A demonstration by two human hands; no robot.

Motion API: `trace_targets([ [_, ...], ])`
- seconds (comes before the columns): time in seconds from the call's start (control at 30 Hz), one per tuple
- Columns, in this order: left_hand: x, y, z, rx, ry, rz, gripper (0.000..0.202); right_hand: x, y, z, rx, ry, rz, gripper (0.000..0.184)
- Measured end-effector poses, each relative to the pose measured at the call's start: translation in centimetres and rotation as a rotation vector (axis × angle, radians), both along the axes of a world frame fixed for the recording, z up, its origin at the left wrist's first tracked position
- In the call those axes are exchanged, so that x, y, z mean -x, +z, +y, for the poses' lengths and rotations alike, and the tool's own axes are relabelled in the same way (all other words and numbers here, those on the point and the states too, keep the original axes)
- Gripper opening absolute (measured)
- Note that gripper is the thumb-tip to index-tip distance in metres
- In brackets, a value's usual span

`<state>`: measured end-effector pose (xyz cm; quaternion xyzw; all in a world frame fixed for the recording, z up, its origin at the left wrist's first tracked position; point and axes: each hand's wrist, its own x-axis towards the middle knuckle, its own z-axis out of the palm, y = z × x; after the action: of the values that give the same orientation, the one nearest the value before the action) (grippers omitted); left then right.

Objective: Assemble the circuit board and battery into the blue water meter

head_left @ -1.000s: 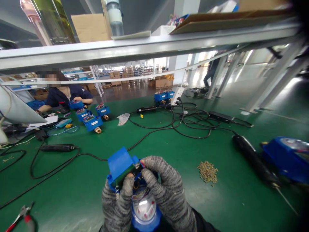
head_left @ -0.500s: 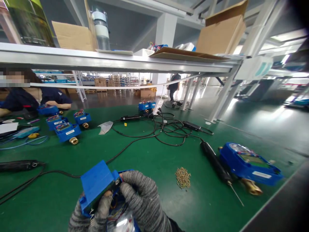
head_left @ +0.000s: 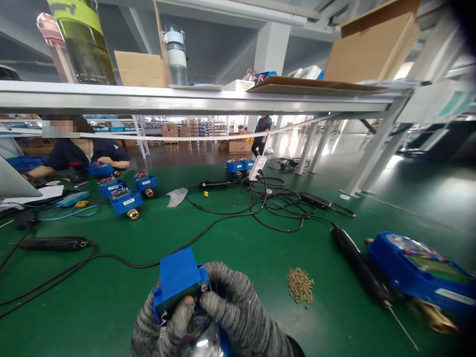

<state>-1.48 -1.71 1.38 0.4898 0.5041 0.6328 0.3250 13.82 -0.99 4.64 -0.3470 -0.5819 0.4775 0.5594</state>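
Note:
Low in the view, both hands, in grey knitted gloves with bare fingertips, hold a blue plastic meter (head_left: 179, 271) with its flat blue flap raised. Loose thin wires and a clear, shiny round cover show inside it. My left hand (head_left: 161, 329) wraps the left side, its thumb pressed into the opening under the flap. My right hand (head_left: 238, 305) grips the right side, thumb and fingers near a small metal part at the flap's corner. The hands hide much of the meter's lower body. A pile of small brass-coloured screws (head_left: 299, 285) lies right of my right hand.
To the right, an electric screwdriver (head_left: 359, 265) lies beside another blue meter (head_left: 424, 272) with a brass fitting. Another screwdriver (head_left: 55, 243) rests at left. Cables (head_left: 275, 213) tangle around a power strip (head_left: 257, 167). Several meters (head_left: 126, 201) stand near a co-worker (head_left: 89, 148). A shelf (head_left: 208, 101) spans above.
The view has swung left, so everything sits further right in the picture. Both hands still hold the meter, its flap now turned more squarely towards me.

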Motion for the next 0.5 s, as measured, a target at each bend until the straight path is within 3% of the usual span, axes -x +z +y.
trace_targets([
  [0.1, -0.8, 1.1, -0.1, 0.044, -0.064, -0.153, 0.045, -0.1, 0.0, -0.1, 0.017, 0.034, 0.007, 0.030],
  [0.2, -0.5, 2.0, 0.2, 0.015, -0.161, -0.114, 0.047, -0.4, 0.2, 0.1, 0.015, -0.001, -0.045, 0.030],
  [0.4, 3.4, 2.7, 2.0, -0.166, -0.342, 0.388, 0.057, -1.4, 0.1, 0.7, -0.014, -0.046, -0.119, 0.022],
  [0.5, 5.6, 2.6, 2.1, -0.184, -0.414, 0.593, 0.068, -2.0, -0.1, 0.8, -0.029, -0.066, -0.188, 0.021],
])
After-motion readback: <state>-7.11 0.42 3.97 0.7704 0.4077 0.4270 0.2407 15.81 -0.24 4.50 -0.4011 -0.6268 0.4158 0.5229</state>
